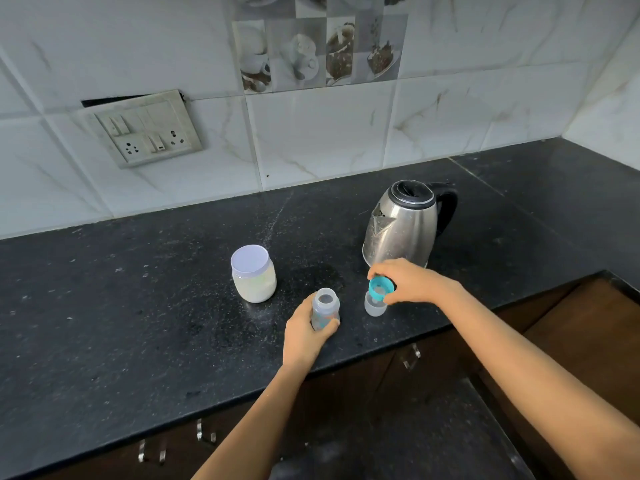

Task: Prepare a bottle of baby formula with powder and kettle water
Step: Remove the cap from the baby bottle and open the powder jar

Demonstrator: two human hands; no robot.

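Note:
An open, clear baby bottle (325,308) stands on the black counter (138,323), and my left hand (304,332) grips its body. My right hand (405,280) pinches the teal screw ring with the nipple (380,288), held tilted just above the clear cap (375,307) that stands on the counter. Left of the bottle is a jar of white powder (254,274) with a pale lid on. A steel kettle (403,225) with a black handle stands behind my right hand, its lid closed.
A tiled wall with a switch and socket plate (149,129) runs behind the counter. The counter turns a corner at the far right. Dark cabinet fronts with metal handles (412,356) lie below the front edge.

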